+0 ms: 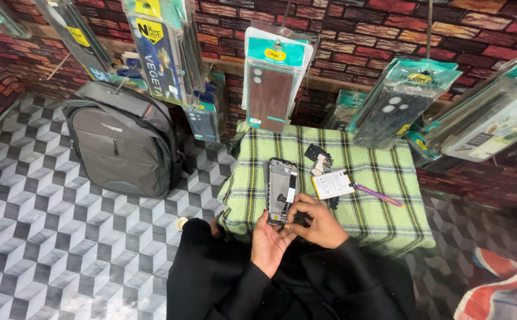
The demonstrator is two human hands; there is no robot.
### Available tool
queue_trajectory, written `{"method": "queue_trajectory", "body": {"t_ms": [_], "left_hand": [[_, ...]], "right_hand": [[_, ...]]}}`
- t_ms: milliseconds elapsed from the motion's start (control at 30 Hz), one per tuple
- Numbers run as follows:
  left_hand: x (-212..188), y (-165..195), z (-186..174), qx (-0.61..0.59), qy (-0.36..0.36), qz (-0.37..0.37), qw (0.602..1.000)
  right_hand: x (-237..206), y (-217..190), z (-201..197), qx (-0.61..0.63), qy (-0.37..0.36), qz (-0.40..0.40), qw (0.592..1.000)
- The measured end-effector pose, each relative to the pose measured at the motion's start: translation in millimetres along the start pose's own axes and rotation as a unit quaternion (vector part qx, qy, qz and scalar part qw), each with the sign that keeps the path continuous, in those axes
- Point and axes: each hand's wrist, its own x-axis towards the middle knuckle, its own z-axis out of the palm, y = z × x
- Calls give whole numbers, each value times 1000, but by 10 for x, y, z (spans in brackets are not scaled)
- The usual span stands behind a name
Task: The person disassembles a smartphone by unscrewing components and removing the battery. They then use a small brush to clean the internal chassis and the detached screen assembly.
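1. The left hand [268,242] sits just below the centre of the frame, palm up, cupping the lower end of an opened phone [282,191]; its fingers are closed round that bottom edge, so the hold is firm on the phone.
2. The right hand [317,224] lies just right of the left one, its fingertips drawn together at the phone's lower right corner. They seem pinched on something small there, but the view is too coarse to say what.
3. The opened phone lies lengthways at the centre of the frame, back cover off and inner frame showing, with a pale strip running down its middle. Its upper end rests on the green checked cloth [383,213].
4. The cloth covers a small low table in the middle right of the frame.
5. Just right of the phone, on the cloth, lies a flat white and yellow battery [332,184].
6. Touching the battery's right side lies a purple tool [379,195], slanting toward the lower right.
7. Above the battery, a small dark phone part [318,156] lies on the cloth.
8. A grey backpack [121,142] stands on the patterned tile floor [63,249] in the left half of the frame, well apart from the table.
9. Packaged phone cases [273,80] hang across the top of the frame before a brick-patterned wall [353,35].
10. Black sleeves [223,284] fill the bottom centre.
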Motion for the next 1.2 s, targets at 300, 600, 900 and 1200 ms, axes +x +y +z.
{"method": "queue_trajectory", "body": {"t_ms": [300, 600, 900, 1200], "left_hand": [[9, -9, 18, -20, 5, 8, 1000], [22, -7, 15, -8, -30, -9, 999], [-42, -3, 124, 6, -27, -5, 1000], [-13, -74, 45, -4, -40, -22, 999]], "right_hand": [[-71, 431, -136, 101, 113, -24, 988], [-215, 755, -570, -136, 334, 84, 929], [-169, 577, -465, -180, 344, 36, 921], [-119, 179, -169, -10, 81, 28, 996]]}}
